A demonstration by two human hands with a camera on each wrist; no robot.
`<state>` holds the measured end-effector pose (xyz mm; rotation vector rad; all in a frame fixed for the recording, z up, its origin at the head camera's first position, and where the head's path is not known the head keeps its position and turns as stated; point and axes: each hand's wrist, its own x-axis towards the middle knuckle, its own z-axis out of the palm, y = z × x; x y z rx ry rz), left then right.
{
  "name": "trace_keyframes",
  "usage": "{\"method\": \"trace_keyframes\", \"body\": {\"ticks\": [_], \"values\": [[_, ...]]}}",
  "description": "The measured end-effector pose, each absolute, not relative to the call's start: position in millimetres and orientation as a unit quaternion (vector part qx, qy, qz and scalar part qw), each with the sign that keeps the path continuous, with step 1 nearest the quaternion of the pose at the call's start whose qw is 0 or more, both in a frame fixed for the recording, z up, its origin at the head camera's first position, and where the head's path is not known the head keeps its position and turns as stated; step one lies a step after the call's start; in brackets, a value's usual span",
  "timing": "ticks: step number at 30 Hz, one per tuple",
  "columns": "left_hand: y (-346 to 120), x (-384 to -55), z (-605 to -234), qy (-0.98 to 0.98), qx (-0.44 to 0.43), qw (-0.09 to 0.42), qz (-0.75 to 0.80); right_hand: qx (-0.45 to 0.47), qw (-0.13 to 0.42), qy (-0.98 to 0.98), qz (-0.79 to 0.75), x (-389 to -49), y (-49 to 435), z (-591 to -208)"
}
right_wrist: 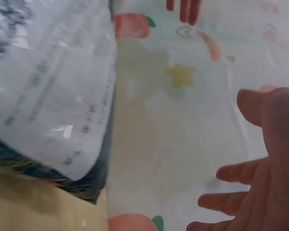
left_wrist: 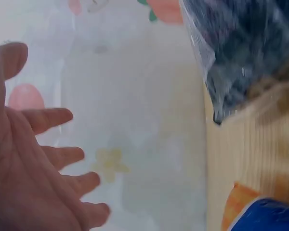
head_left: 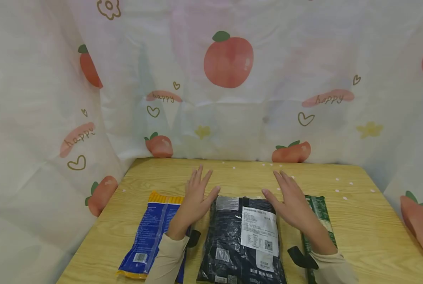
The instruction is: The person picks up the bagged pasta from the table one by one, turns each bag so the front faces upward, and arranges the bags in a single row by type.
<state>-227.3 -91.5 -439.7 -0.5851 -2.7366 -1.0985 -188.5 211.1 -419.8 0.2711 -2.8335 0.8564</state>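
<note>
In the head view a large black plastic bag (head_left: pixel 229 232) with white labels lies in the middle of the table. My left hand (head_left: pixel 196 201) is spread above the table by the bag's upper left corner, over the edge of a blue packet (head_left: pixel 151 228) with yellow ends. On the other side my right hand (head_left: pixel 291 201) is also spread, between the black bag and a green packet (head_left: pixel 317 209) that my forearm partly covers. Both wrist views show straight fingers holding nothing, the left palm (left_wrist: pixel 33 178) and the right palm (right_wrist: pixel 274 178) apart from the bag.
The wooden table (head_left: pixel 371 236) ends at a white curtain (head_left: pixel 232 118) printed with fruit, hearts and words, which hangs behind it and at both sides. Small white specks are scattered on the table's far part. Black straps sit near both wrists.
</note>
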Motion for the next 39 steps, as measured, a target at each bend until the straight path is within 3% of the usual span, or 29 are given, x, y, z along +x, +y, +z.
{"method": "trace_keyframes", "body": {"ticks": [11,18,39], "values": [[-95,-182,-449,-0.825,-0.125,-0.093,-0.543,0.067,-0.033,-0.923,0.377,-160,218,-438],[-89,-166,-456,-0.777,-0.035,-0.152,-0.61,0.025,-0.134,-0.905,0.403,-148,224,-452],[-104,-147,-482,-0.647,0.047,-0.263,-0.714,-0.043,-0.207,-0.828,0.52,-131,221,-471]]}}
